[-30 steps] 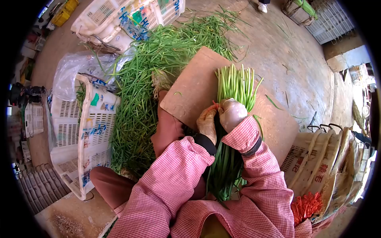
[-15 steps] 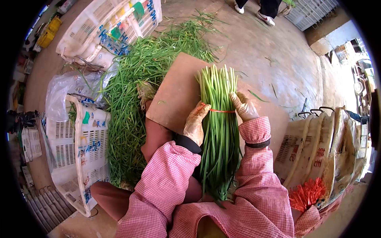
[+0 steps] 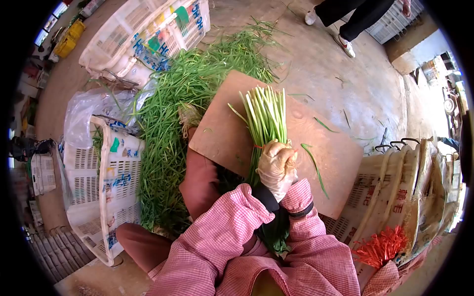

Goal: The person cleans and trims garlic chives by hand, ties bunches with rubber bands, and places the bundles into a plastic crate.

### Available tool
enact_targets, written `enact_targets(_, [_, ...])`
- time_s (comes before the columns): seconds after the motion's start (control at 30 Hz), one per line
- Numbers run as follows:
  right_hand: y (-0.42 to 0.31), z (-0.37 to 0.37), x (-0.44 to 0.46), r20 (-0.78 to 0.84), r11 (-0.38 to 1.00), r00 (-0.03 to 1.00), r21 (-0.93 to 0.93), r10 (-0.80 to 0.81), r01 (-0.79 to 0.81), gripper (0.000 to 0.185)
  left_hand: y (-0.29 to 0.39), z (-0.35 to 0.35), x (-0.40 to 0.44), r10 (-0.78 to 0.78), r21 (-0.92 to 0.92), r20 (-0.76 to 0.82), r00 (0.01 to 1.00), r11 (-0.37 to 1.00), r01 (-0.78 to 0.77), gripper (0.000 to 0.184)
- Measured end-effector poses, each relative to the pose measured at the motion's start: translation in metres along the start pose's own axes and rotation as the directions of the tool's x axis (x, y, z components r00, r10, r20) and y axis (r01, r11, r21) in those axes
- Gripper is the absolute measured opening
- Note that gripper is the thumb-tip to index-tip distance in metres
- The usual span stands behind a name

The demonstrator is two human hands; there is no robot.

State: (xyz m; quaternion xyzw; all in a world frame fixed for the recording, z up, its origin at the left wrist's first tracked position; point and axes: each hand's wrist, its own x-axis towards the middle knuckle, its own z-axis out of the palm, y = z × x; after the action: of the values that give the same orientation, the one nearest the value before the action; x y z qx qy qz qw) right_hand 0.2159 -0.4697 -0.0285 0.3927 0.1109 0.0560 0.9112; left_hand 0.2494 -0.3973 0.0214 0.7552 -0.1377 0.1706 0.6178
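A bundle of long green stalks [image 3: 266, 114] stands over the board [image 3: 222, 126], pale cut ends away from me and dark leaves toward my lap. A red tie [image 3: 257, 146] shows at its left side. My left hand [image 3: 273, 160], gloved, is closed across the front of the bundle at the tie. Close against it on the right is my right hand [image 3: 288, 176], also gloved; its fingers are mostly hidden behind the left hand and the stalks, so its grip is unclear.
Loose green stalks [image 3: 165, 148] are heaped left of the board. White crates [image 3: 121, 182] stand at the left and upper left, more crates [image 3: 370, 197] at the right. Red strips [image 3: 382, 246] hang at lower right. A person [image 3: 353, 22] stands at the upper right.
My left hand has moved from the bundle's left side across its front, and my right hand has come in beside it. The bundle is tilted. More of the person's legs shows.
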Motion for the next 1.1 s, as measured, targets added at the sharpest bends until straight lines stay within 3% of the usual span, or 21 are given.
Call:
enact_targets(0.07, [0.040, 0.004, -0.004, 0.270, 0.979, 0.945, 0.134, -0.183, 0.151, 0.040, 0.007, 0.012, -0.006, 0.003, -0.047, 0.015, 1.000, 0.999, -0.002, 0.013])
enact_targets(0.1, [0.013, -0.002, -0.009, 0.191, 0.921, 0.964, -0.308, -0.187, 0.240, 0.043, 0.010, 0.016, -0.006, 0.012, -0.074, 0.021, 1.000, 0.997, -0.010, 0.015])
enact_targets(0.13, [0.004, 0.002, -0.007, 0.124, 0.679, 0.968, -0.693, -0.220, 0.243, 0.046, 0.014, 0.017, -0.002, 0.026, -0.102, 0.027, 0.999, 0.995, -0.023, 0.017])
enact_targets(0.17, [-0.002, 0.006, -0.011, 0.225, 0.161, 0.933, -0.947, -0.282, 0.277, 0.042, 0.015, 0.010, 0.005, 0.002, -0.155, -0.004, 1.000, 0.988, -0.002, 0.019])
enact_targets(0.2, [0.011, 0.019, -0.011, 0.321, -0.405, 0.884, -0.898, -0.340, 0.171, 0.040, 0.011, 0.006, 0.011, 0.013, -0.138, -0.041, 0.999, 0.990, -0.019, 0.019])
enact_targets(0.27, [0.044, 0.048, -0.013, 0.442, -0.828, 0.853, -0.560, -0.276, 0.022, 0.036, 0.008, -0.002, 0.019, 0.015, -0.035, -0.044, 0.999, 0.999, -0.016, 0.017])
enact_targets(0.3, [0.039, 0.052, -0.012, 0.337, -0.731, 0.885, -0.682, -0.321, -0.006, 0.032, 0.009, -0.001, 0.021, 0.037, -0.006, -0.014, 0.999, 0.999, -0.037, 0.016])
enact_targets(0.33, [0.041, 0.042, -0.005, 0.354, -0.537, 0.850, -0.837, -0.389, 0.103, 0.018, 0.010, 0.001, 0.022, 0.062, 0.026, -0.009, 0.998, 0.998, -0.062, 0.015])
enact_targets(0.37, [0.032, 0.038, -0.003, 0.408, -0.513, 0.838, -0.838, -0.362, 0.186, 0.013, 0.011, 0.003, 0.023, 0.092, 0.056, -0.002, 0.996, 0.994, -0.092, 0.014])
enact_targets(0.43, [0.019, 0.037, -0.002, 0.454, -0.598, 0.844, -0.773, -0.286, 0.213, 0.018, 0.008, -0.005, 0.029, 0.146, 0.087, 0.092, 0.985, 0.984, -0.154, 0.030])
enact_targets(0.5, [0.010, 0.049, 0.000, 0.546, -0.872, 0.833, -0.448, -0.092, 0.197, 0.022, 0.007, -0.009, 0.040, -0.064, 0.132, -0.104, 0.993, 0.988, 0.077, 0.060])
enact_targets(0.53, [0.028, 0.063, -0.005, 0.541, -0.948, 0.838, -0.301, -0.078, 0.106, 0.021, -0.015, -0.007, 0.040, -0.269, 0.157, -0.097, 0.958, 0.946, 0.282, 0.098])
enact_targets(0.57, [0.025, 0.064, -0.005, 0.512, -0.908, 0.846, -0.409, -0.148, 0.089, 0.021, -0.036, -0.004, 0.042, -0.458, 0.254, -0.075, 0.886, 0.850, 0.461, 0.112])
enact_targets(0.63, [0.010, 0.064, -0.010, 0.313, -0.726, 0.907, -0.688, -0.280, 0.013, 0.021, -0.057, 0.002, 0.047, -0.672, 0.224, 0.116, 0.731, 0.735, 0.640, 0.120])
enact_targets(0.8, [-0.015, 0.037, -0.002, 0.375, -0.630, 0.856, -0.772, -0.355, 0.077, 0.020, -0.088, 0.020, 0.040, -0.787, 0.156, 0.017, 0.617, 0.612, 0.776, 0.104])
enact_targets(0.9, [-0.011, 0.044, 0.000, 0.318, -0.704, 0.881, -0.710, -0.351, -0.024, 0.024, -0.081, 0.013, 0.033, -0.725, 0.183, 0.003, 0.689, 0.678, 0.712, 0.094])
enact_targets(0.93, [-0.014, 0.039, 0.002, 0.230, -0.544, 0.901, -0.839, -0.367, -0.007, 0.025, -0.080, 0.010, 0.027, -0.658, 0.188, 0.006, 0.753, 0.740, 0.646, 0.091])
enact_targets(0.97, [-0.019, 0.036, 0.003, 0.141, -0.360, 0.914, -0.933, -0.381, -0.006, 0.028, -0.079, 0.006, 0.020, -0.606, 0.134, 0.045, 0.794, 0.791, 0.597, 0.088])
enact_targets(1.0, [-0.067, 0.023, 0.000, 0.216, -0.493, 0.943, -0.868, -0.255, 0.065, 0.027, -0.085, 0.012, 0.001, -0.506, -0.513, 0.204, 0.838, 0.674, 0.531, 0.111])
enact_targets(1.03, [-0.072, 0.024, 0.003, 0.249, -0.549, 0.931, -0.833, -0.268, 0.065, 0.025, -0.075, 0.007, -0.006, -0.507, -0.597, 0.304, 0.807, 0.558, 0.576, 0.113])
enact_targets(1.1, [-0.090, 0.026, 0.001, 0.333, -0.778, 0.919, -0.627, -0.212, 0.047, 0.022, -0.073, 0.002, -0.009, -0.597, -0.557, 0.331, 0.731, 0.501, 0.662, 0.109])
